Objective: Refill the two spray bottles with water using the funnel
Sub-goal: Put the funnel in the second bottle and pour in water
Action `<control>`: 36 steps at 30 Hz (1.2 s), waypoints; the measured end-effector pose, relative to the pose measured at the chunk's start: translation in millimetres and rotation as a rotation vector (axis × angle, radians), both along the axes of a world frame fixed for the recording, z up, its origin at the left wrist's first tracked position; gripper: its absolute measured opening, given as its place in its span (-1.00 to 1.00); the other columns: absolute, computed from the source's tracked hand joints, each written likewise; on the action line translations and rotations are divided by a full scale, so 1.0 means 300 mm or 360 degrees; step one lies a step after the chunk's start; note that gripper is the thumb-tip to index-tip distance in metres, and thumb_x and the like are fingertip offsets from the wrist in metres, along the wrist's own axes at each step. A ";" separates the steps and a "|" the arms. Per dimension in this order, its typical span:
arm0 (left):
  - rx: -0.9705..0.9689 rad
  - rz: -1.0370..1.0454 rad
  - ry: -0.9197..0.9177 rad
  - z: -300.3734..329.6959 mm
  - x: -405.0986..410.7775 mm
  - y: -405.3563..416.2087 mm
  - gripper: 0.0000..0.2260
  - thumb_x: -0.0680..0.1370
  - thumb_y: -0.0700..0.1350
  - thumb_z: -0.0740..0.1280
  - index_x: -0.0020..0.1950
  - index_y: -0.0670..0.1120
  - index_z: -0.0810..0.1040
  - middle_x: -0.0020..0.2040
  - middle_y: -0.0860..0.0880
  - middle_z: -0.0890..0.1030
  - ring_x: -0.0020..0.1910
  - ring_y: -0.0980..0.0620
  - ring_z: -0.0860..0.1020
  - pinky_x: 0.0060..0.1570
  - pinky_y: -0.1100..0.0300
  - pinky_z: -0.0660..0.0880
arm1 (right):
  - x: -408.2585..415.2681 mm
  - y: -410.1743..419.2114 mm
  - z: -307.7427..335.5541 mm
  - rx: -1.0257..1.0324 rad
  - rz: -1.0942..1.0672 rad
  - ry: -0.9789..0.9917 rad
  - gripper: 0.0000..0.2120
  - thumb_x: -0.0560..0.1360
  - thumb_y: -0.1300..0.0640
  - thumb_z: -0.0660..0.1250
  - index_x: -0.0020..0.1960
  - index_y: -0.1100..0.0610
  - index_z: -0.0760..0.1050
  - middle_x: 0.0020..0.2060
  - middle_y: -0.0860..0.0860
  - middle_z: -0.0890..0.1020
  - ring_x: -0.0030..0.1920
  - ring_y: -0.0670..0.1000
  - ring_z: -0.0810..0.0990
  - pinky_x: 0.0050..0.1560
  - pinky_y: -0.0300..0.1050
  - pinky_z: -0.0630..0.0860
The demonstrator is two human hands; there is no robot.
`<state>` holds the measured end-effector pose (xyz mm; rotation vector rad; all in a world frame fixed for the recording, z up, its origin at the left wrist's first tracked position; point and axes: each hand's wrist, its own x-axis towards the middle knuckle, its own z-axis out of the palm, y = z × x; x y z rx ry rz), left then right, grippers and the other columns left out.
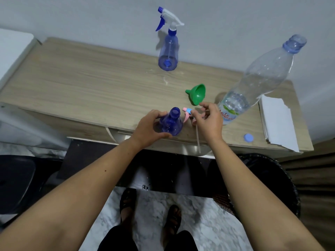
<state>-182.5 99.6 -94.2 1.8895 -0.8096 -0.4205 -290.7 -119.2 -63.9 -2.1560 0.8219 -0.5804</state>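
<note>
Hands first: your left hand (148,128) curls round the lower body of an uncapped blue spray bottle (169,124) that stands upright near the front edge of the wooden worktop (81,87), its open neck facing up. Your right hand (208,122) pinches a pink and blue trigger sprayer head (188,113) just beside that bottle's neck, and the head's pale dip tube (198,140) hangs down past the worktop's front edge. Just beyond your right fingertips a green funnel (196,94) lies on its side on the wood, wide mouth turned toward you and spout pointing away to the left. To its right a large clear water bottle (257,78) stands uncapped, water showing only in its lower part, touching or nearly touching the back of your right hand; which, you cannot tell from this angle. Its blue cap (248,138) lies on the worktop near the front right corner, next to a stack of white paper (277,122). Well apart, at the back of the worktop by the wall, the second spray bottle (168,53) stands upright with its white and blue trigger head screwed on. Below the worktop you can see your feet in dark sandals (150,212) on a marbled floor (199,223).
</note>
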 end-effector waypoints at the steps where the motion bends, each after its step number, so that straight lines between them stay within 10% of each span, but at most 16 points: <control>1: -0.0002 0.0007 0.0002 -0.002 0.001 0.000 -0.30 0.26 -0.15 0.74 0.33 -0.18 0.55 0.22 -0.05 0.59 0.21 0.09 0.60 0.23 0.34 0.52 | 0.023 -0.007 0.003 -0.0035 -0.0002 -0.0012 -0.64 0.46 0.07 0.60 0.19 0.15 0.61 -0.02 0.02 0.61 -0.13 -0.01 0.59 -0.06 -0.28 0.51; 16: -0.0033 0.0093 0.0043 -0.012 0.003 0.002 -0.34 0.27 -0.18 0.73 0.31 -0.19 0.58 0.24 -0.04 0.63 0.15 0.43 0.52 0.13 0.56 0.39 | 0.193 -0.039 -0.034 0.0092 -0.0223 0.0136 -0.81 0.50 0.11 0.55 0.08 0.13 0.72 -0.02 0.06 0.75 0.01 0.07 0.71 0.17 0.12 0.65; 36: 0.0020 -0.0013 -0.0110 0.015 -0.008 0.012 -0.28 0.23 -0.08 0.74 0.31 -0.17 0.55 0.15 -0.03 0.56 0.17 -0.08 0.61 0.19 -0.10 0.63 | -0.069 0.054 0.285 -0.0361 0.0268 -0.0273 -0.92 0.50 0.29 0.49 -0.02 0.17 0.68 -0.13 -0.01 0.67 -0.13 -0.22 0.59 -0.01 -0.41 0.48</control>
